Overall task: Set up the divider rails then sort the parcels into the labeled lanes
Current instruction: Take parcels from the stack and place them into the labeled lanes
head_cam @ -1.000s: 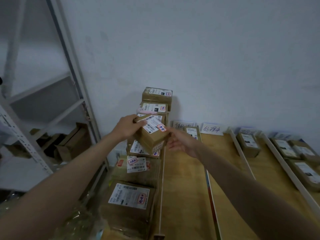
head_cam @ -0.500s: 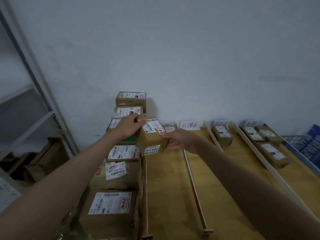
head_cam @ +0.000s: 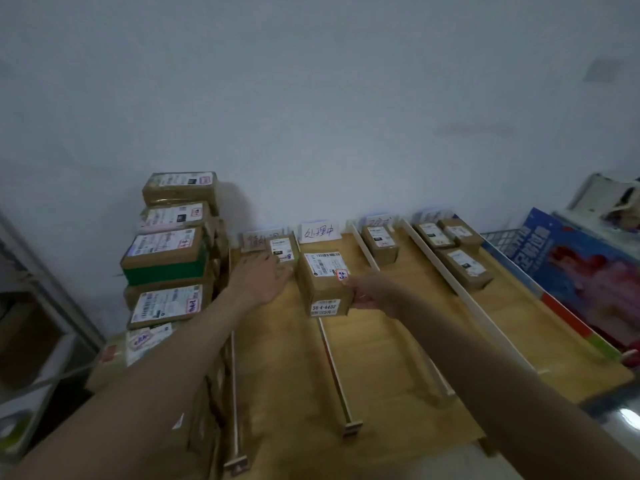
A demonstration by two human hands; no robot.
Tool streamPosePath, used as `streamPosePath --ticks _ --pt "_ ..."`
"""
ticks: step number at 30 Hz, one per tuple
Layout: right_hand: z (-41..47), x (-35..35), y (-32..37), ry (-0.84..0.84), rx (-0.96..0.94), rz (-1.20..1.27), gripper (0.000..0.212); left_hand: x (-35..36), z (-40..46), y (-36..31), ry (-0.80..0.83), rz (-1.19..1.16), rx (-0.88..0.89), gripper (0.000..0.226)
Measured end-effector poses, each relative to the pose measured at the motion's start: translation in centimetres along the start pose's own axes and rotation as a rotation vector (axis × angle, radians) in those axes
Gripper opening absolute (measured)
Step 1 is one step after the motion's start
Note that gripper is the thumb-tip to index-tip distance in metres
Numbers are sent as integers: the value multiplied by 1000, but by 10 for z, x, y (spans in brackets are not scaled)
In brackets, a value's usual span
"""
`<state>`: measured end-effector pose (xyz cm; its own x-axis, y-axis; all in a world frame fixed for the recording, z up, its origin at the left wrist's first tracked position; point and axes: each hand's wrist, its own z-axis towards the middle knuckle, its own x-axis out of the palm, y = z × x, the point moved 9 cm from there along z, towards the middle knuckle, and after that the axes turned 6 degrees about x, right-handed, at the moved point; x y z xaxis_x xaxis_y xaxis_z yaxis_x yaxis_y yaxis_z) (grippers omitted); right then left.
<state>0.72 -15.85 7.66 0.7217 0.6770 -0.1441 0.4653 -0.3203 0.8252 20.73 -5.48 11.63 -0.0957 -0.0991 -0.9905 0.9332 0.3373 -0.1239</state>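
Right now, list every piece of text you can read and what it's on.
"处理中": white lane card standing at the wall.
"56 4-4402": front sticker of the held parcel, gripped by the right hand.
Other lane cards, shipping labels and blue poster: too blurred to read.

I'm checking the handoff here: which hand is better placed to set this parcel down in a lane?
The right hand: it grips the parcel at its near right corner, above the divider rail. The left hand is open beside it, off the box.
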Motion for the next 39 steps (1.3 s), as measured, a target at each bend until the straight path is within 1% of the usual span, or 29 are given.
streamPosePath --ticks 2,4,6,8,17,19,21,25,32,35,39 --pt "1 -32 -23 -59 42 18 31 28 1 -25 71 33 7 62" --pt "0 -66 -44 -119 72 28 29 47 1 -57 105 57 33 62" --pt "-1 -104 -64 -183 90 24 35 61 4 -90 128 84 54 60" --pt "-6 -139 -83 -214 105 25 35 73 9 -127 151 84 67 58" --pt "-43 -297 -158 -370 138 151 20 128 29 -309 200 94 179 55" --pt "-48 -329 -177 -422 172 142 27 138 32 -342 220 113 204 55" --pt "-48 -359 -192 -439 204 133 34 143 39 -371 217 120 226 55" --pt "-43 -414 -204 -467 229 135 34 146 69 -417 205 120 260 58" --pt "-16 -497 -200 -518 196 106 20 169 138 -485 152 104 302 54" --pt "10 -537 -201 -552 188 55 26 185 175 -511 135 81 310 50" --pt "47 -586 -194 -582 197 -47 32 208 222 -532 145 -18 267 48"
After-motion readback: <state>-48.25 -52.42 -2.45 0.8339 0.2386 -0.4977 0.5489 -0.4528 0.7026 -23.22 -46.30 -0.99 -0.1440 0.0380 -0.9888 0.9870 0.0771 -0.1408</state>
